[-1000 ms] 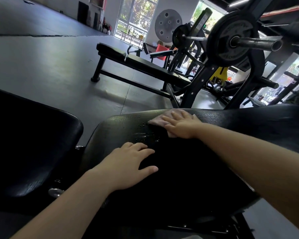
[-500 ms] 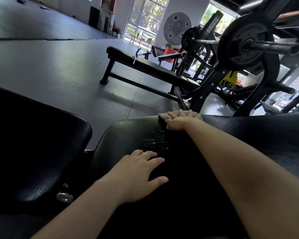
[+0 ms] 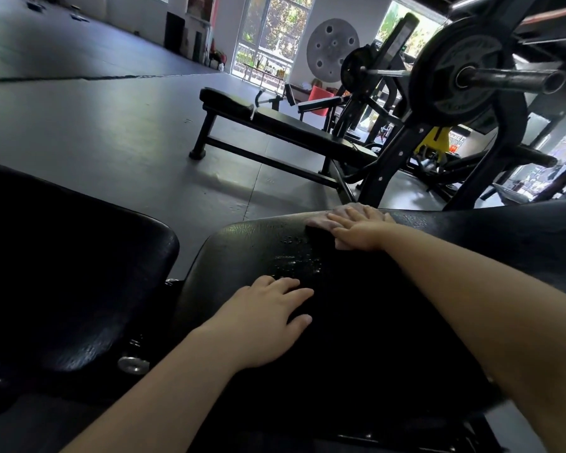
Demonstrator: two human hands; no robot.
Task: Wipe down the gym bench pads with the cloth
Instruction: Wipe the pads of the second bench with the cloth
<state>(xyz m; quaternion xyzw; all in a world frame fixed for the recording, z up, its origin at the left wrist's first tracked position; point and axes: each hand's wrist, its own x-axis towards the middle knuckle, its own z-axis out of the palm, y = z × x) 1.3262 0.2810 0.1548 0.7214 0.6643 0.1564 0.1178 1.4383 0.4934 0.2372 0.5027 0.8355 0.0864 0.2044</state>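
Note:
A long black bench pad point(image 3: 389, 322) fills the lower middle, with wet droplets glinting on its near-left part. My right hand point(image 3: 360, 228) lies flat with straight fingers on a small pinkish cloth point(image 3: 321, 220), pressing it onto the pad's far edge. My left hand point(image 3: 265, 320) rests palm down on the pad nearer to me, fingers spread and holding nothing. A second black pad point(image 3: 66, 266) sits to the left, separated by a narrow gap.
A metal bolt point(image 3: 133, 364) shows in the gap between the pads. Beyond stands a flat bench point(image 3: 275, 122) on grey floor. A rack upright point(image 3: 392, 165) with a loaded barbell plate point(image 3: 461, 67) rises just behind the pad's far edge.
My right hand slid the cloth from the pad's middle out to the far edge, then slightly back toward me. The left hand stayed planted.

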